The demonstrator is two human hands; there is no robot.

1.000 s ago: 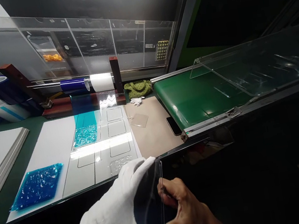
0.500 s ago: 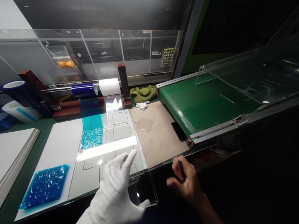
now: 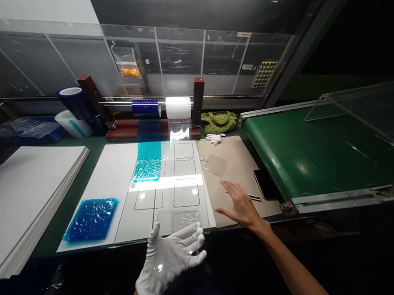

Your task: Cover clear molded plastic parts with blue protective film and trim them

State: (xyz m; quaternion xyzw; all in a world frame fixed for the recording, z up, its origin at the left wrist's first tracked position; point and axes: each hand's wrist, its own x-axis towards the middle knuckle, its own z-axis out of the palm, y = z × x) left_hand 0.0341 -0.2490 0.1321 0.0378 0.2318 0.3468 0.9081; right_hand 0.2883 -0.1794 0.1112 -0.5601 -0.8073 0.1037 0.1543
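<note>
Clear sheet [image 3: 178, 220] lies flat on marked panel [image 3: 186, 194], bottom centre, nr front edge of bench [image 3: 49, 245]. Looks thin, stiff, slippery, prob fragile; best taken by edges w/ glove. L grip [image 3: 169, 263], white-gloved, wide, fingers spread just below sheet, nothing visibly held. R grip [image 3: 241, 208], bare, wide, palm down on tan mat [image 3: 240, 165], just beside pen [image 3: 254, 197] & phone [image 3: 265, 184]. Blue film [image 3: 91, 219] lies left of panel.

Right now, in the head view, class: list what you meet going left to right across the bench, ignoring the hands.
White board stack → blue film → clear panel → tan mat → phone → green conveyor
</note>
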